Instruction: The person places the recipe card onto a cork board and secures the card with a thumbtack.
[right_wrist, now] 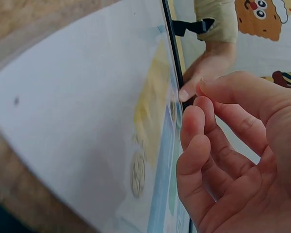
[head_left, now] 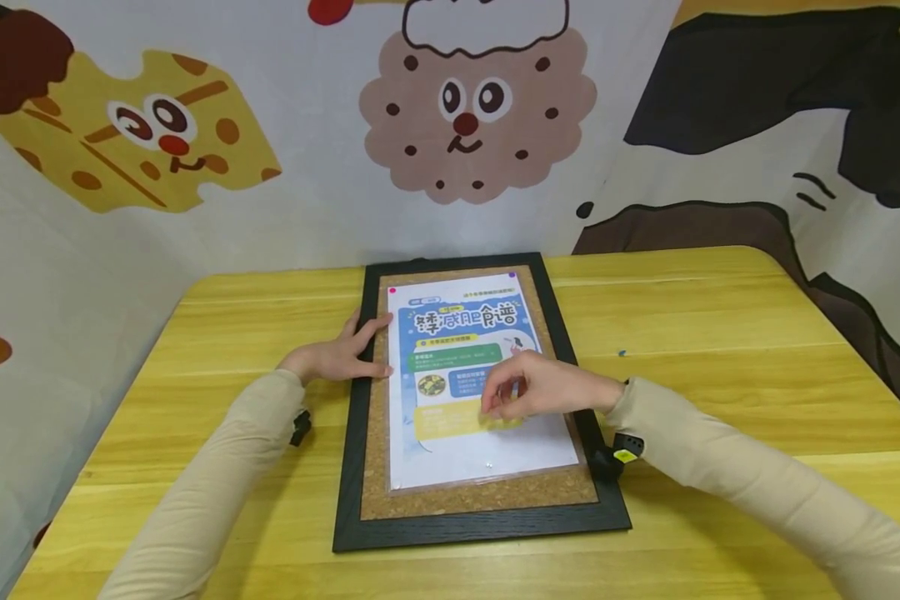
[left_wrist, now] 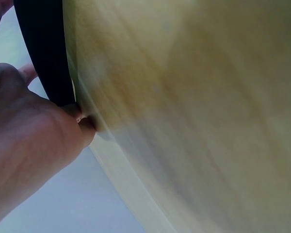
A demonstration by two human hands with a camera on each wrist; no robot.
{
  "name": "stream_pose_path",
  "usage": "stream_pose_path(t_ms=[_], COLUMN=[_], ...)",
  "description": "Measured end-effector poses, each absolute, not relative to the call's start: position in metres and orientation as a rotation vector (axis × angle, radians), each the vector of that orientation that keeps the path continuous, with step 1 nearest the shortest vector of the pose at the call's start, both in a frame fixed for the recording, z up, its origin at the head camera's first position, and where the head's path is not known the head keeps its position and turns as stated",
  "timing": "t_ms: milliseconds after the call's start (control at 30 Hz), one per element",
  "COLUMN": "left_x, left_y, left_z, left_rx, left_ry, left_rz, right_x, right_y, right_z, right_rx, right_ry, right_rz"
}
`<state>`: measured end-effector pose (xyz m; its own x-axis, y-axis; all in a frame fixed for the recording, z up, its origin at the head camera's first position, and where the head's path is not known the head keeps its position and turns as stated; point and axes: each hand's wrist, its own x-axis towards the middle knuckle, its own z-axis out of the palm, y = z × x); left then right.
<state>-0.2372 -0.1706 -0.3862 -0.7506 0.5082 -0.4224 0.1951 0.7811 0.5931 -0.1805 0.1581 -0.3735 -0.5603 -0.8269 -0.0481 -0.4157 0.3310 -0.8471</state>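
A printed sheet (head_left: pixel 450 462) in a clear sleeve lies on a black-framed cork board (head_left: pixel 480 500). A pink pin (head_left: pixel 392 290) marks its top left corner, and a purple pin (head_left: pixel 512 274) its top right. My left hand (head_left: pixel 337 354) reaches over the frame's left side, thumb and forefinger spread to the sheet's edge. In the left wrist view, other fingers (left_wrist: pixel 87 127) rest at the frame's outer edge. My right hand (head_left: pixel 528 385) hovers over the sheet's yellow panel with curled fingers. Thumb and forefinger tips (right_wrist: pixel 203 103) meet; I cannot tell whether something tiny is between them.
The board lies on a yellow wood-grain table (head_left: pixel 720 358). To its right is a small blue object (head_left: pixel 622 353). A cloth with cartoon food figures (head_left: pixel 292 225) hangs behind the table. Each wrist bears a dark strapped device (head_left: pixel 630 446).
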Motion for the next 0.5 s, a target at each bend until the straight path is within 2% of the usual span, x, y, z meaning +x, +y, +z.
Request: stream_pose_path(t_ms=[500], left_x=[-0.237], left_y=[-0.171], left_z=[-0.386], left_rx=[0.521], left_ry=[2.383], left_rz=[0.72], right_x=[-0.187], right_y=[0.19], right_z=[-0.37], right_rx=[-0.976], right_ry=[2.224], right_rz=[-1.139])
